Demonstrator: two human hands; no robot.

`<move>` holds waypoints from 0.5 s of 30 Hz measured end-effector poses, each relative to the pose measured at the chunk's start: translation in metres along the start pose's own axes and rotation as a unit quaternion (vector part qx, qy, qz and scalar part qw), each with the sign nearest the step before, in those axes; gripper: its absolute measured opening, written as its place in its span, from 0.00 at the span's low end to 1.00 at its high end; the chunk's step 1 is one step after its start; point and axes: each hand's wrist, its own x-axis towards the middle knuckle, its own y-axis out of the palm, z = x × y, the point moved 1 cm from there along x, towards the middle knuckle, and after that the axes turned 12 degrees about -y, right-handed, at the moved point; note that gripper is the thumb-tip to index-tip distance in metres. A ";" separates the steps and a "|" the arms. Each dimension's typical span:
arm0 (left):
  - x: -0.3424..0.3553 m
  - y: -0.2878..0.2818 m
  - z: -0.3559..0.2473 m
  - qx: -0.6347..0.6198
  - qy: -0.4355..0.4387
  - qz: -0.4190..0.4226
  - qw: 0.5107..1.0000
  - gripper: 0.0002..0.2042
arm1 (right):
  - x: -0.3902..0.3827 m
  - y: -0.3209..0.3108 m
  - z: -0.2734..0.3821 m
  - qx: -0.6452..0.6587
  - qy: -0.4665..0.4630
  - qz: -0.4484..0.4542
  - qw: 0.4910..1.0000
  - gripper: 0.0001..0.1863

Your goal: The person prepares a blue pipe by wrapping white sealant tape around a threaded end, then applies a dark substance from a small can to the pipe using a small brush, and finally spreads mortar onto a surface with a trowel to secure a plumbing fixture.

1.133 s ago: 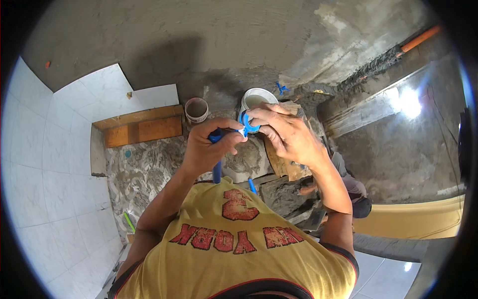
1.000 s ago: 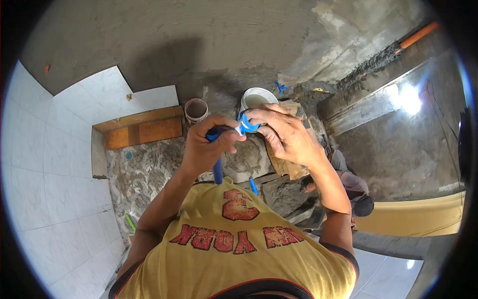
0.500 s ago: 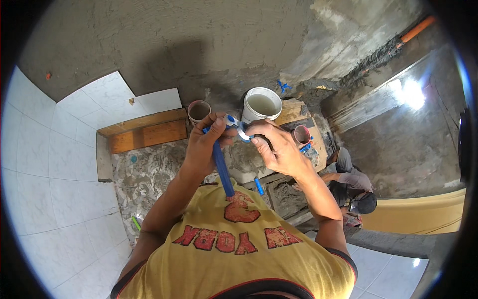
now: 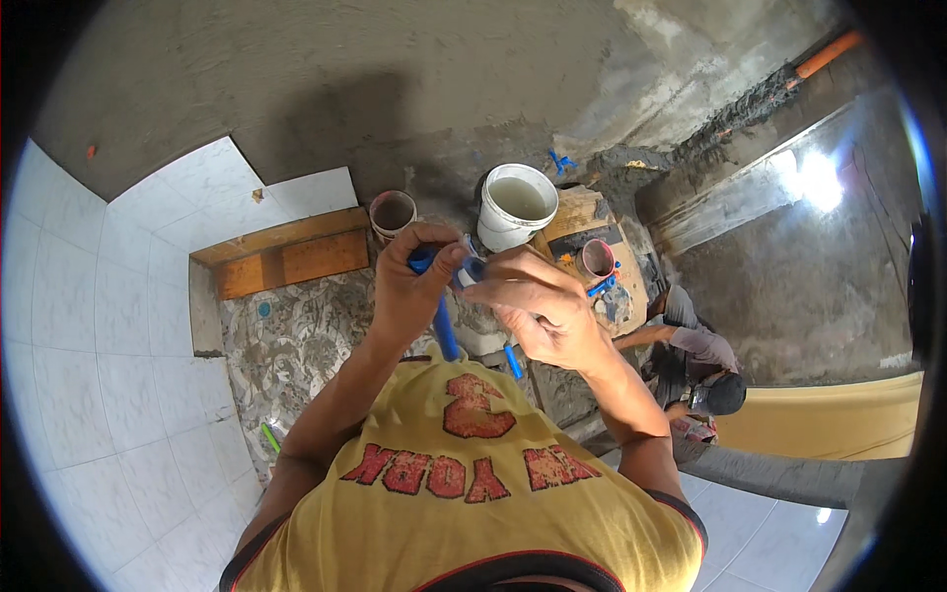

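Observation:
My left hand (image 4: 414, 291) is closed around a blue plastic pipe (image 4: 446, 331), which hangs down in front of my shirt. A blue fitting (image 4: 421, 260) shows at its upper end between my thumb and fingers. Close against it, my right hand (image 4: 547, 306) pinches a small blue-rimmed roll of white tape (image 4: 471, 272). The fingertips of both hands nearly meet there, and the fingers partly cover the roll and the pipe end.
A white bucket of cloudy water (image 4: 518, 197) stands beyond my hands, between a small pail (image 4: 393, 212) and a reddish cup (image 4: 598, 259). A short blue piece (image 4: 513, 361) lies below. At right a co-worker (image 4: 705, 370) crouches. White tiles (image 4: 128, 395) cover the left wall.
My right hand has turned and moved slightly left, bringing the tape roll closer to the pipe end. The pipe has tilted and shifted a little. The co-worker's arm has moved.

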 end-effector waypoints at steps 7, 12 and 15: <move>-0.004 0.002 0.005 -0.004 -0.070 0.085 0.994 0.07 | 0.007 0.009 -0.013 0.090 0.053 -0.099 0.990 0.10; -0.006 0.004 0.002 -0.001 -0.094 0.090 0.992 0.08 | 0.008 0.010 -0.028 0.085 0.129 -0.126 0.980 0.09; -0.006 0.002 -0.002 0.025 -0.101 0.090 0.990 0.08 | 0.015 0.010 -0.034 0.029 0.121 -0.116 0.985 0.09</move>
